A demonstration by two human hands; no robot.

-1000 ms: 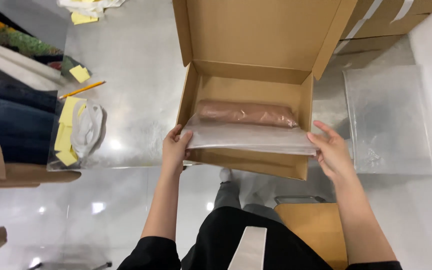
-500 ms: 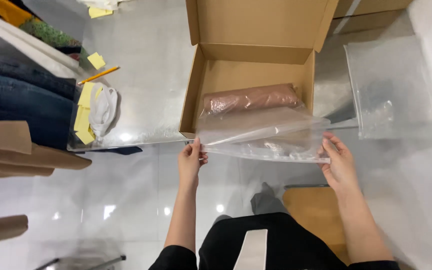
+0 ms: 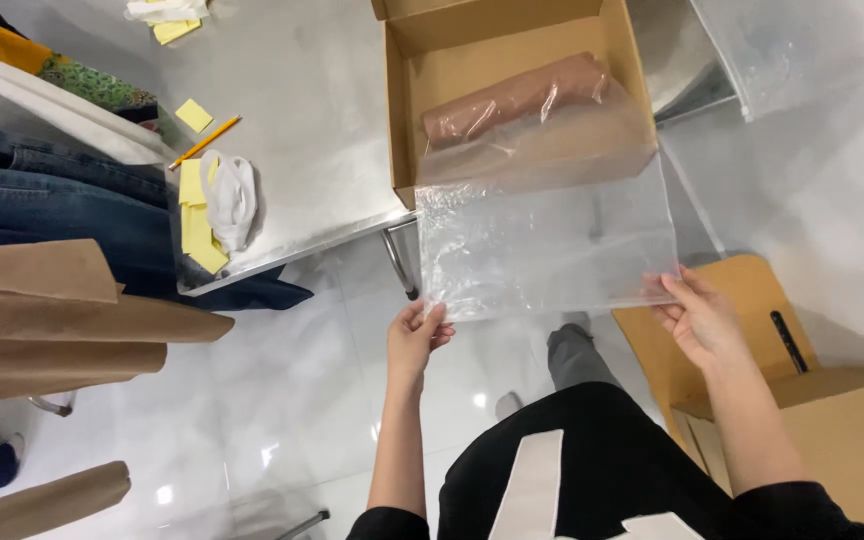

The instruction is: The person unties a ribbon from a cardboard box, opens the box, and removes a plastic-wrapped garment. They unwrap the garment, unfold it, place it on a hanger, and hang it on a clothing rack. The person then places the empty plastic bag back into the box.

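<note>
Head view: left hand pinches the near left corner of a clear plastic bag, fingers closed on its edge. Right hand grips the near right corner likewise. Bag stretched flat between them, its far end reaching into the open cardboard box, over a brown wrapped roll. Left of box: yellow notes, pencil, folded jeans.
</note>
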